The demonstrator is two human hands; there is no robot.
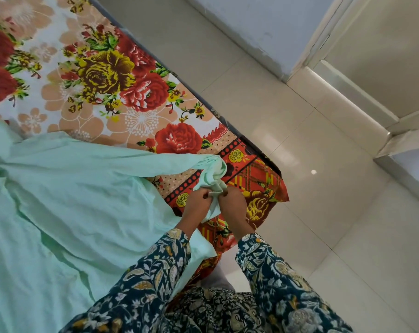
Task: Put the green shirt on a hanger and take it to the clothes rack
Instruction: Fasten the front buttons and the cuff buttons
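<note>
Both left hand (198,204) and right hand (235,205) pinch the green shirt (71,200) above floral bedsheet (102,92).

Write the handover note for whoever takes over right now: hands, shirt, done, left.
Left hand: pinches the sleeve cuff.
Right hand: pinches the same cuff, beside the left.
Green shirt: spread on the floral bedsheet, that sleeve stretched toward the bed's corner.
Done: nothing yet; no hanger or rack in view.
Left: fit a hanger, carry shirt to rack.

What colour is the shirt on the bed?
The shirt is plain pale mint green, seen in the head view.
</note>
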